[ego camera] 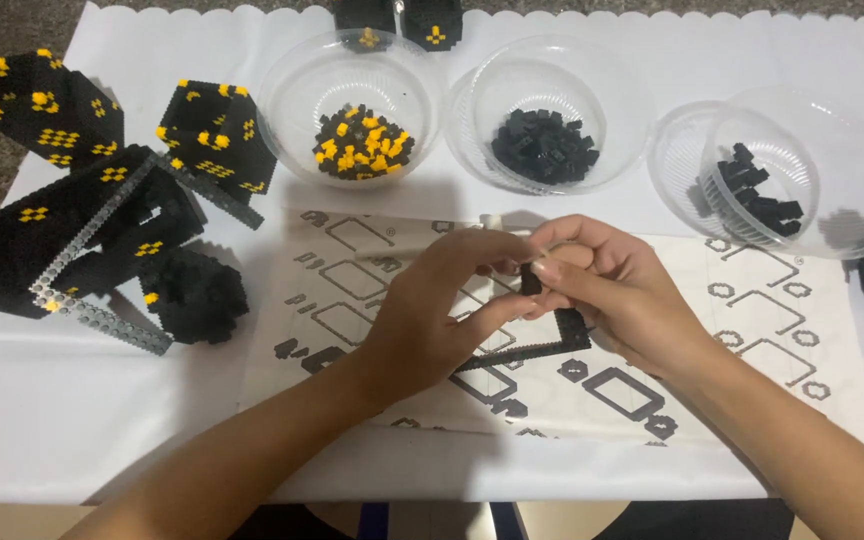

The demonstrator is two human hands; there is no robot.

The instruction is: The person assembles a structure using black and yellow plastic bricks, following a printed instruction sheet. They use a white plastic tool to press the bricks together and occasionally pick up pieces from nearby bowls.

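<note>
The left hand [432, 310] and the right hand [607, 285] met over the middle of the bench [72, 430], both pinched on a thin black brick frame [552, 345], an L-shaped run of small bricks that trailed from under the fingers toward 6 o'clock. The right hand's fingertips also pinched a small black brick [530, 280] at the frame's upper end, and the left thumb and forefinger braced beside it.

The step in hand looked like pressing that brick onto the frame. Seating it would call for a steady squeeze with the frame kept flat, so the thin strip does not bend or split.

Under the hands lay a printed pattern sheet [752, 320] of outlined shapes. At 12 o'clock stood a clear bowl of black bricks [542, 145]; at 11 o'clock a bowl of yellow and black bricks [362, 145]; at 1 o'clock a tilted bowl of black pieces [762, 190]. At 9 o'clock, well apart, stood a black model with yellow dots [102, 220].
</note>
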